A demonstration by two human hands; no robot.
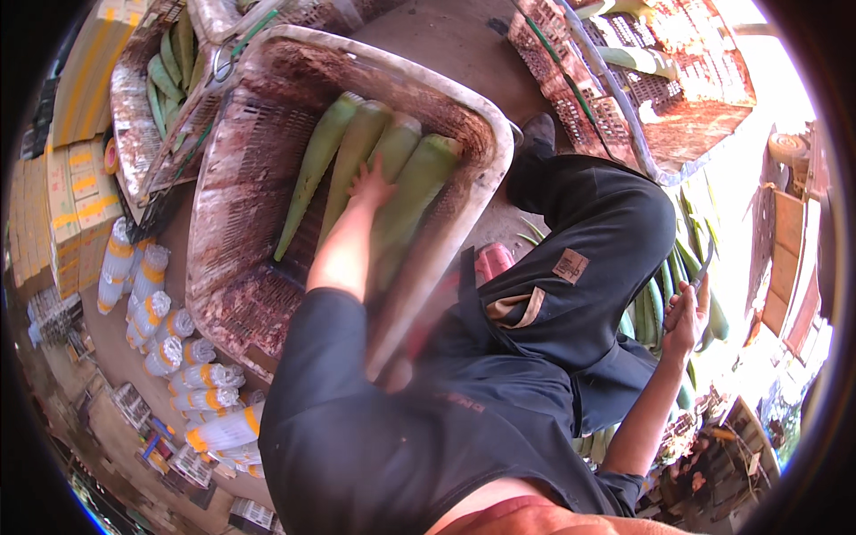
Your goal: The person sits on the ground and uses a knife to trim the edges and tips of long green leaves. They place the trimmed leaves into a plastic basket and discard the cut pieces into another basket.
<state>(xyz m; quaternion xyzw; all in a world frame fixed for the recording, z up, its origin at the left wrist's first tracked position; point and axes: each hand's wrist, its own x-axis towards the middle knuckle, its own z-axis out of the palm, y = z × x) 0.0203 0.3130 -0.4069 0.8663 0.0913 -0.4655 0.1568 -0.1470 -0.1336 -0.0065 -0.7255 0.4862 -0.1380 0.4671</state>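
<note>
Four long green leaves (pixel 374 169) lie side by side in a worn, pale plastic crate (pixel 241 178) at upper centre, on bare concrete floor (pixel 446 40). The left hand (pixel 370 185) rests spread flat on them. At right, the right hand (pixel 687 316) grips what looks like a knife (pixel 702 267).

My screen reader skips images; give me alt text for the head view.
A person's left hand presses on long green leaves laid in a worn plastic crate, while the right hand grips a knife beside more leaves.
</note>
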